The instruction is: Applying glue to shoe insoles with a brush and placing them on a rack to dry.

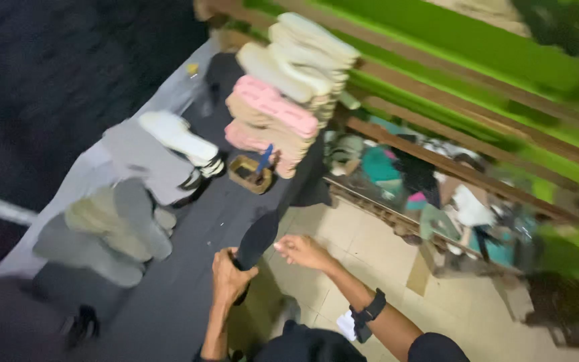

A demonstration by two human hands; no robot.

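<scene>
Head view, left hand gripping black insole; right hand beside it

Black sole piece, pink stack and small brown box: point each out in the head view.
black sole piece [257, 238], head view, on its broad upper part above the left hand [230, 276].
pink stack [277, 107], head view, top pink layer.
small brown box [249, 175], head view, front wall.

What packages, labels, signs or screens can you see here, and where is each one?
Small open box: on the dark table below the stacked pink and cream soles, brown, squarish, with a blue tool standing in it.
Flat cardboard piece: on the tiled floor by the low shelf, tan.
No labels, signs or screens can be made out; the picture is blurred.
</scene>
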